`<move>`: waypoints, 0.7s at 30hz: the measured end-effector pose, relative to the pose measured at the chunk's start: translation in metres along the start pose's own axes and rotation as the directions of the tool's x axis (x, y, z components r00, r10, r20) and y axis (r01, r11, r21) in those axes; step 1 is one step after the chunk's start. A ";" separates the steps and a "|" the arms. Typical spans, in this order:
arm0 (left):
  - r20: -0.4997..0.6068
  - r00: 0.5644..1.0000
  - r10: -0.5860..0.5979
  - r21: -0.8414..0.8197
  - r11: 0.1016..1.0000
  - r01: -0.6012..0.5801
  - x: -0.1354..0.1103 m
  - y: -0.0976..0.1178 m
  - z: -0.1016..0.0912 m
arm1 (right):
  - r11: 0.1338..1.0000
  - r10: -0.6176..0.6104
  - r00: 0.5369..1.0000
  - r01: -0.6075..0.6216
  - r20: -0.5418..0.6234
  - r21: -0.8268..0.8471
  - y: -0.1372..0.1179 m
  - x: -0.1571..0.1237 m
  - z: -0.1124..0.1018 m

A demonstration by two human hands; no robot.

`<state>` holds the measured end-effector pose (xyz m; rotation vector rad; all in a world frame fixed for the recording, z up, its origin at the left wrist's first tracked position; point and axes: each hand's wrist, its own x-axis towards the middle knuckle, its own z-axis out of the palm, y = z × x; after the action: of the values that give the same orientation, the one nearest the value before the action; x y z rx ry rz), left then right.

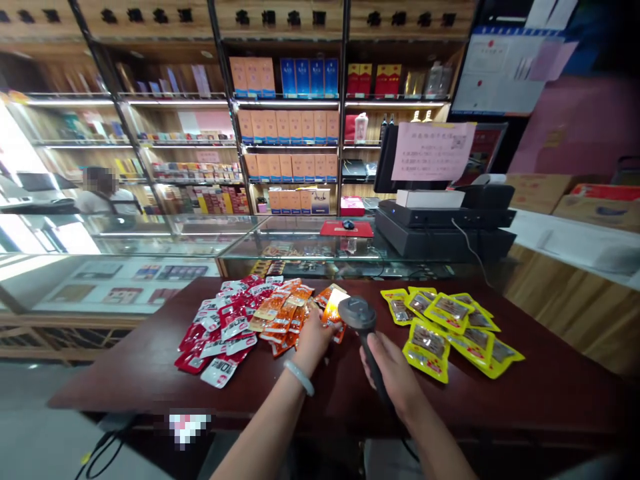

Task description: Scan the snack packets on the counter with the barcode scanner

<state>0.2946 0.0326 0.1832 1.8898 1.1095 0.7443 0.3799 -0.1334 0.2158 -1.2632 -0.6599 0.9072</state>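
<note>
My right hand (pixel 395 373) is wrapped round the handle of a dark barcode scanner (pixel 359 317), whose head points toward the orange packets. My left hand (pixel 315 340), with a pale bangle on the wrist, pinches an orange snack packet (pixel 334 308) at the edge of a heap of several orange packets (pixel 280 317). The scanner head sits right beside that held packet. Left of the orange heap lies a pile of red and white packets (pixel 220 330). To the right of my right hand lie several yellow packets (pixel 450 330). All rest on a dark red-brown counter (pixel 550 393).
Behind the counter stands a glass display case (pixel 280 250) with a red mouse pad and mouse. A black till with a monitor and pink notice (pixel 440 200) stands at the back right. Shelves of boxed goods fill the wall. Another person (pixel 103 193) sits far left.
</note>
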 end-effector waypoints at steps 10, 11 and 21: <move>-0.275 0.961 0.026 0.426 0.900 0.098 0.016 0.000 -0.046 | 1.000 -0.012 0.999 0.013 0.039 -0.028 0.012 -0.013 -0.003; -0.334 0.940 0.073 0.474 0.875 0.100 0.020 0.001 -0.048 | 1.000 -0.007 1.000 0.008 0.025 -0.028 0.012 -0.014 -0.007; 0.107 0.942 0.317 0.417 0.846 -0.332 0.033 0.043 0.058 | 1.000 0.026 0.978 -0.023 -0.208 0.020 0.016 -0.033 -0.053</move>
<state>0.3732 0.0295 0.1937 2.5041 0.9983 0.6822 0.4041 -0.1873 0.1909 -1.3324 -0.4706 0.7854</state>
